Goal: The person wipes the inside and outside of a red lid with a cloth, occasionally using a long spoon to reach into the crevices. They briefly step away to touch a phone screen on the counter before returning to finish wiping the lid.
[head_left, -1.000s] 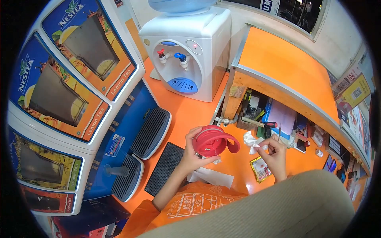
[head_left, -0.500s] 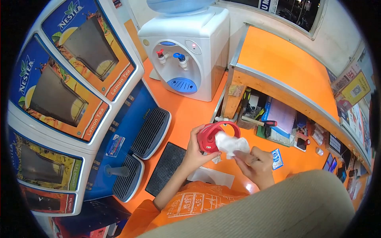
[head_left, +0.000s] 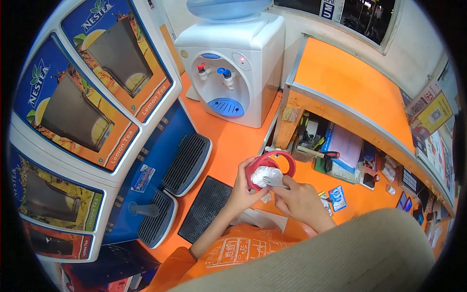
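My left hand [head_left: 241, 191] is closed around the side of a red round container with a hoop-shaped handle [head_left: 290, 159]. The container's opening faces up towards me. A crumpled white cloth or tissue [head_left: 263, 176] sits in its mouth. My right hand [head_left: 295, 198] pinches a greyish-white end at the container's rim, which seems to be part of the same cloth. The inside of the container is mostly hidden behind the white material. Beyond the right hand lies a blue-and-white sachet [head_left: 337, 198] on the orange counter.
To the left stand drink dispensers [head_left: 73, 114] with drip trays [head_left: 187, 163]. A white water dispenser [head_left: 265, 63] is at the back. A black ribbed mat [head_left: 204, 209] lies beside my left forearm. An orange-topped shelf [head_left: 355, 82] holds papers and tools. Beige fabric [head_left: 335, 253] fills the lower right.
The white cloth has gone from bunched above the rim down into the container. My right hand has shifted slightly left, and a colourful packet now shows beside the sachet. The whole view has shifted a little.
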Demonstrator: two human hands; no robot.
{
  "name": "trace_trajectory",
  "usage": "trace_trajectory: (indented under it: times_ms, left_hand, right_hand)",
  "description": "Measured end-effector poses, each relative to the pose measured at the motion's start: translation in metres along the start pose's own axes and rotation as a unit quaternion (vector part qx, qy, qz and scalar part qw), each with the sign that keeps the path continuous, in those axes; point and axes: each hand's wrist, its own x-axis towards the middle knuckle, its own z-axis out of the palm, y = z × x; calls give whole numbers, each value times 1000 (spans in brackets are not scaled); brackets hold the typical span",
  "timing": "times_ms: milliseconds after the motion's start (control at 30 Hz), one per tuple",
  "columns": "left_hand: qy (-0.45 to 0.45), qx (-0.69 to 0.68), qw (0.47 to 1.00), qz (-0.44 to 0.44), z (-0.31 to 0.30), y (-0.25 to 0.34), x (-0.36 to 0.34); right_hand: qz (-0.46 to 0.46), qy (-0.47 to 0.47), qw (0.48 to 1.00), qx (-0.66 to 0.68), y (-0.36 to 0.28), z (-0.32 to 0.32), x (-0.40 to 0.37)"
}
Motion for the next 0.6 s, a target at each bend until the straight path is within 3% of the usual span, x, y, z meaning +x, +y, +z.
trace_trajectory:
  times_ms: [133, 200, 300, 433, 600]
  left_hand:
    - [27, 34, 999, 10, 1, -6, 1]
    - [33, 21, 999, 8, 1, -9, 2]
    - [43, 55, 998, 5, 2, -9, 2]
    - [54, 88, 995, -2, 2, -8, 3]
    - [60, 125, 990, -13, 2, -10, 3]
  right_hand:
    - [34, -60, 998, 10, -7, -24, -10]
    - [86, -134, 987, 8, -7, -35, -14]
    - [86, -216, 972, -26, 9, -36, -22]
    - [74, -242, 967, 2, 17, -41, -17]
    - [126, -231, 964, 48, 10, -49, -2]
